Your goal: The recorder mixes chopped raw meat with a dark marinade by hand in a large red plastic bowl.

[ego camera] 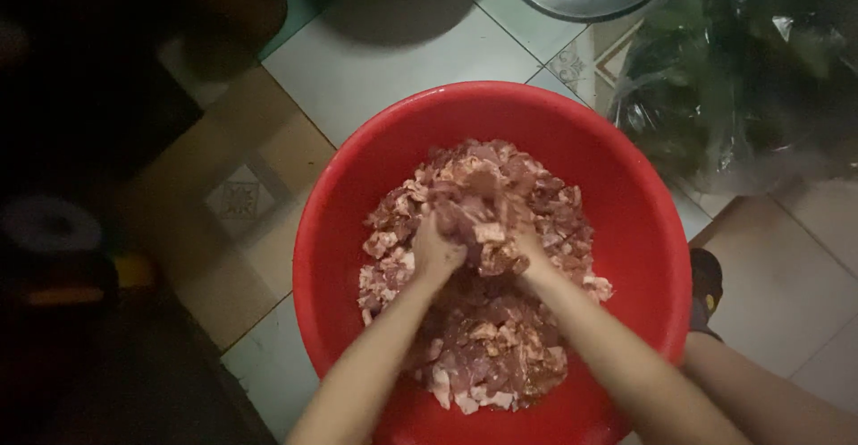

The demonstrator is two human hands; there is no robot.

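Left hand: grip buried in meat, holding a clump.
Right hand: same.
Red bowl: middle of frame, meat looks partly mixed.

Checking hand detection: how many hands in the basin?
2. Left hand and right hand, side by side in the chopped meat mid red basin; fingers partly buried.

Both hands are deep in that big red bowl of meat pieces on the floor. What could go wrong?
1. The meat pieces are heaped high where the left hand and right hand dig in, so bits might tumble toward the red bowl rim.
2. The bowl sits on smooth floor tiles, so a hard push could slide it.
3. The bag of greens lies close; raw juice might splash onto it.
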